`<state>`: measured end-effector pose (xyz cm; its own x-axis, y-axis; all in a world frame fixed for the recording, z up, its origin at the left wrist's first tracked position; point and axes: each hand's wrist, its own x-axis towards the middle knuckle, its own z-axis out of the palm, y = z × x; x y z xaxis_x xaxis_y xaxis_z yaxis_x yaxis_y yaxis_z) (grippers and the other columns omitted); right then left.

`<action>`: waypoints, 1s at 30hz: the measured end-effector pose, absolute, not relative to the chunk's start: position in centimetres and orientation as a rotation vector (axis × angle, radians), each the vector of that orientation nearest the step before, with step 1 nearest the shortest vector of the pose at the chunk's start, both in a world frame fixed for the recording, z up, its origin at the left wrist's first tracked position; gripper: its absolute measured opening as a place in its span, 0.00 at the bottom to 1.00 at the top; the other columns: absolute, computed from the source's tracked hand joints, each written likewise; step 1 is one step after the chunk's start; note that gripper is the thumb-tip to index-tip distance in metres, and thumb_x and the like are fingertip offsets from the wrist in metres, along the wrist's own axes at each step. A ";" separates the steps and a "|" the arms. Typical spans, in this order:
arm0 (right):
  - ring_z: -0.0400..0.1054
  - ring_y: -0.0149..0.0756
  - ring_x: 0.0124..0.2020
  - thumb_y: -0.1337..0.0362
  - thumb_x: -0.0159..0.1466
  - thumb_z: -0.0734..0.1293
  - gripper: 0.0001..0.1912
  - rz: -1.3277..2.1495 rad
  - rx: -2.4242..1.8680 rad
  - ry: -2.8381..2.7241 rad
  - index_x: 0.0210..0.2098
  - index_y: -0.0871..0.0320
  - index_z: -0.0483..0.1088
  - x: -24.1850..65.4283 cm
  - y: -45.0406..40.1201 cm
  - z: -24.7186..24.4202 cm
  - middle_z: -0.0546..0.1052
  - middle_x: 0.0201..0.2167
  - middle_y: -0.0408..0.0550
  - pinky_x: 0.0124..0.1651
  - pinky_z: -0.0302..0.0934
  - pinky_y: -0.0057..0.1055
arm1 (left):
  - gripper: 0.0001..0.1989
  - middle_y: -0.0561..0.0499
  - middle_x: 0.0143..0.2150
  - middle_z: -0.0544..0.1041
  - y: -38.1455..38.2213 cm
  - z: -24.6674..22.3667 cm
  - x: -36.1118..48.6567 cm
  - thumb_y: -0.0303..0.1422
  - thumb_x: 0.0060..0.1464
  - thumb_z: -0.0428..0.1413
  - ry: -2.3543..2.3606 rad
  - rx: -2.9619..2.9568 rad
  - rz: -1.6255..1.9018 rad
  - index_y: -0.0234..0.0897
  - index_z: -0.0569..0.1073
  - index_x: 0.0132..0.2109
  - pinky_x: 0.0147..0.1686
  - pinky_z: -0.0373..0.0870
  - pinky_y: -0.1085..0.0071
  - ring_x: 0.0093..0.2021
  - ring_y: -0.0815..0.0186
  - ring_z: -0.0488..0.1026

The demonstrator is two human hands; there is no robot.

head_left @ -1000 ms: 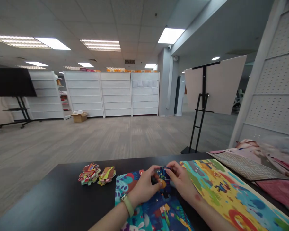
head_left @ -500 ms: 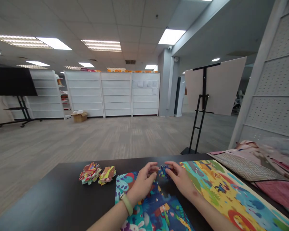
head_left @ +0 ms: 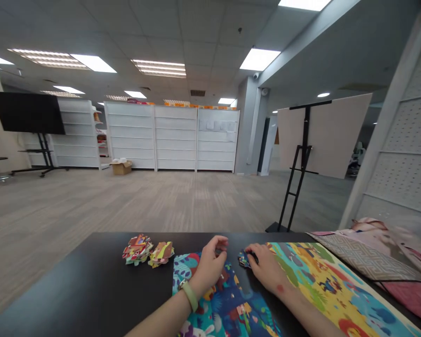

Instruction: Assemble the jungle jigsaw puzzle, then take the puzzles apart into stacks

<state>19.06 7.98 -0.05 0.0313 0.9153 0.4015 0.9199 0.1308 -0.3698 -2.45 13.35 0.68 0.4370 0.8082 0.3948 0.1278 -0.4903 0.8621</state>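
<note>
My left hand (head_left: pixel 213 262), with a pale green band at the wrist, hovers over the upper part of a blue puzzle (head_left: pixel 228 309); its fingers are curled and part, and no piece shows in them. To its right, my right hand (head_left: pixel 261 262) rests on a small stack of dark blue pieces (head_left: pixel 244 259), thumb and fingers around the stack's right side. The blue puzzle has an uneven upper right edge. A yellow and teal animal picture (head_left: pixel 323 281) lies right of my right hand.
Two piles of puzzle pieces, a red one (head_left: pixel 138 249) and a yellow-brown one (head_left: pixel 162 254), sit on the black table (head_left: pixel 91 290) at left. Folded pink and patterned cloth (head_left: pixel 368 257) lies at the right edge. A black stand (head_left: pixel 294 187) rises beyond the table.
The hands have moved apart. My right hand has lowered onto the blue stack, and the blue piece between the hands is no longer seen there. The camera view has shifted slightly.
</note>
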 end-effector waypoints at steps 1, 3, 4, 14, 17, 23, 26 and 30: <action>0.69 0.44 0.43 0.67 0.64 0.60 0.10 -0.031 -1.764 -1.878 0.36 0.56 0.74 18.9 8.1 0.2 0.78 0.38 0.50 0.51 0.59 0.40 | 0.18 0.45 0.48 0.77 13.5 0.9 -2.7 0.20 0.54 0.48 0.813 1.938 1.072 0.36 0.71 0.51 0.47 0.71 0.68 0.48 0.62 0.74; 0.68 0.43 0.40 0.69 0.63 0.59 0.09 -0.062 -1.752 -1.908 0.33 0.56 0.71 18.6 8.4 0.5 0.76 0.35 0.49 0.47 0.59 0.39 | 0.17 0.46 0.47 0.77 13.7 1.3 -3.5 0.22 0.53 0.50 0.846 2.044 1.019 0.37 0.73 0.49 0.47 0.71 0.67 0.47 0.61 0.74; 0.68 0.43 0.40 0.69 0.63 0.59 0.09 -0.073 -1.742 -1.918 0.34 0.56 0.71 18.6 8.5 0.6 0.76 0.34 0.49 0.46 0.59 0.39 | 0.17 0.47 0.46 0.77 13.7 1.6 -4.0 0.24 0.52 0.52 0.854 2.109 0.982 0.38 0.74 0.49 0.47 0.71 0.65 0.47 0.59 0.74; 0.66 0.44 0.46 0.74 0.65 0.55 0.15 -0.066 -1.538 -2.101 0.41 0.56 0.71 16.7 6.3 2.7 0.74 0.42 0.52 0.50 0.59 0.41 | 0.23 0.49 0.43 0.80 12.1 2.8 -5.1 0.36 0.51 0.62 0.769 2.504 0.694 0.46 0.75 0.55 0.51 0.63 0.58 0.47 0.52 0.71; 0.66 0.43 0.46 0.73 0.63 0.59 0.12 -0.013 -1.466 -2.194 0.41 0.56 0.71 15.4 5.3 3.5 0.75 0.40 0.50 0.50 0.60 0.39 | 0.17 0.51 0.41 0.79 12.0 3.0 -5.0 0.31 0.51 0.59 0.744 2.518 0.677 0.44 0.76 0.50 0.48 0.64 0.63 0.45 0.56 0.71; 0.60 0.47 0.61 0.72 0.64 0.60 0.19 0.103 -1.450 -2.287 0.54 0.56 0.70 14.3 4.5 4.2 0.75 0.53 0.52 0.62 0.54 0.44 | 0.21 0.48 0.46 0.76 12.4 3.8 -6.0 0.29 0.47 0.58 0.783 2.544 0.694 0.42 0.73 0.50 0.48 0.65 0.62 0.47 0.54 0.70; 0.58 0.47 0.64 0.71 0.67 0.60 0.20 0.173 -1.463 -2.346 0.58 0.54 0.67 13.6 4.6 4.4 0.74 0.57 0.50 0.65 0.50 0.46 | 0.28 0.49 0.48 0.77 12.6 3.6 -6.7 0.32 0.45 0.63 0.714 2.565 0.648 0.45 0.73 0.56 0.50 0.65 0.61 0.49 0.53 0.71; 0.62 0.46 0.57 0.70 0.66 0.62 0.16 0.191 -1.493 -2.321 0.53 0.54 0.69 12.5 4.5 4.3 0.75 0.52 0.51 0.62 0.51 0.45 | 0.34 0.50 0.52 0.78 13.0 2.7 -7.3 0.34 0.48 0.64 0.669 2.536 0.634 0.46 0.68 0.63 0.53 0.67 0.63 0.50 0.56 0.73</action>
